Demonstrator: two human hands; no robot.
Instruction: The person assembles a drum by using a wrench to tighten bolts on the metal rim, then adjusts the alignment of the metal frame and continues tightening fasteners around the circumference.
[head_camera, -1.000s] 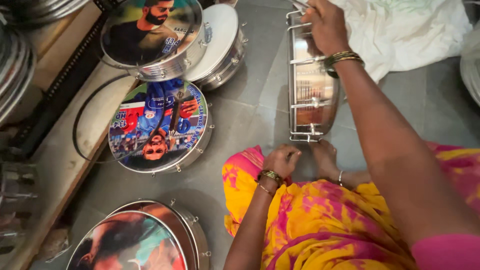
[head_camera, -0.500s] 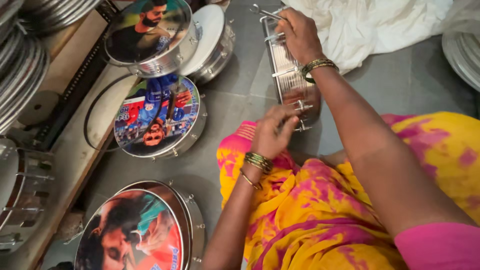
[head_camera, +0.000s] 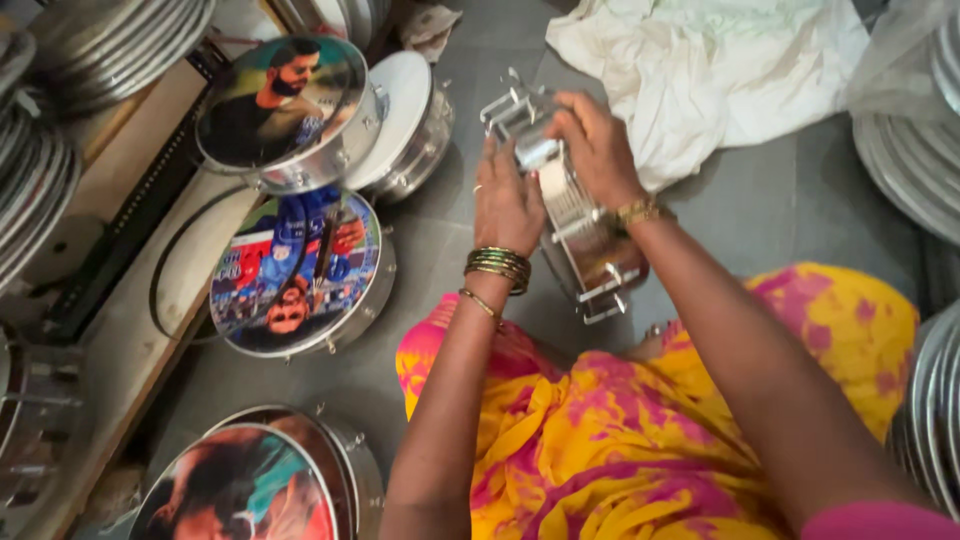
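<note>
1. The metal drum frame (head_camera: 570, 210) is being held edge-up above the grey floor (head_camera: 760, 230), looking stiff, light and slippery.
2. The right hand (head_camera: 598, 145) is closing around its top rim.
3. The left hand (head_camera: 507, 205) is pressing flat, fingers loosely open, against its side; the rim seems the safest hold.

The person wore a draped garment (head_camera: 640, 430) of bright yellow splashed with pink and magenta patches, spread across the lap from about 6 to 4 o'clock of the view. A plain pink sleeve edge (head_camera: 880, 522) showed at the 5 o'clock corner. The left hand (head_camera: 507, 205) carried a stack of green and gold bangles (head_camera: 497, 266) at the wrist, with one thin gold bangle just below it. The right hand (head_camera: 598, 145) had gold bangles (head_camera: 638, 211) at its wrist.
</note>
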